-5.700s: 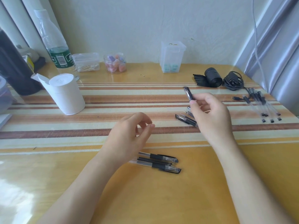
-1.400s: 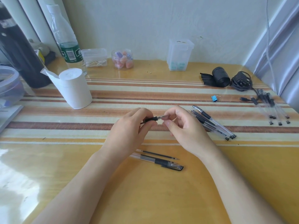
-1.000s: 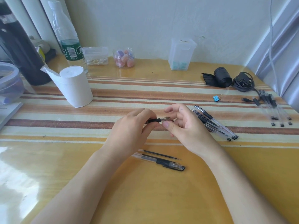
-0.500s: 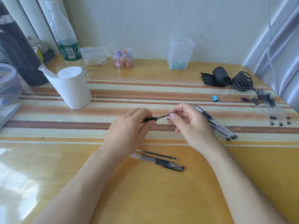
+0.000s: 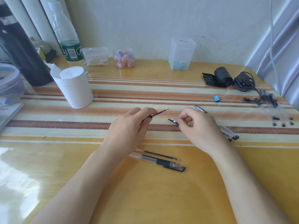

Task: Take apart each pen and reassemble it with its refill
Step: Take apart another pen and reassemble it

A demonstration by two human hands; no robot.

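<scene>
Clamping the left grip (image 5: pixel 127 131) around a pen (image 5: pixel 150 116) at its black sleeve, with the bare refill tip (image 5: pixel 161 112) poking out toward the far right. Pinching a small black-and-silver nose piece (image 5: pixel 172 121) between thumb and forefinger of the right grip (image 5: pixel 200 128), with the other fingers curled in. Holding the two parts apart, the nose piece just right of and nearer than the refill tip, with a clear gap between them, both over the striped middle of the desk (image 5: pixel 48 159).

Lying on the desk near the left wrist: one loose refill (image 5: pixel 157 154) and, just nearer, one capped pen (image 5: pixel 159 162), side by side, tips pointing right. Lying behind the right grip: a bundle of pens (image 5: pixel 228 131), showing three dark ends, the full count hidden by the hand. Lying at the far right: a cluster of clear pens (image 5: pixel 273 102), showing six dark ends, beside a black cable (image 5: pixel 244 83). Sitting between these groups: one blue binder clip (image 5: pixel 216 98). Standing at the far left: one white paper roll (image 5: pixel 74 88) and one plastic bottle (image 5: pixel 69 46).
</scene>
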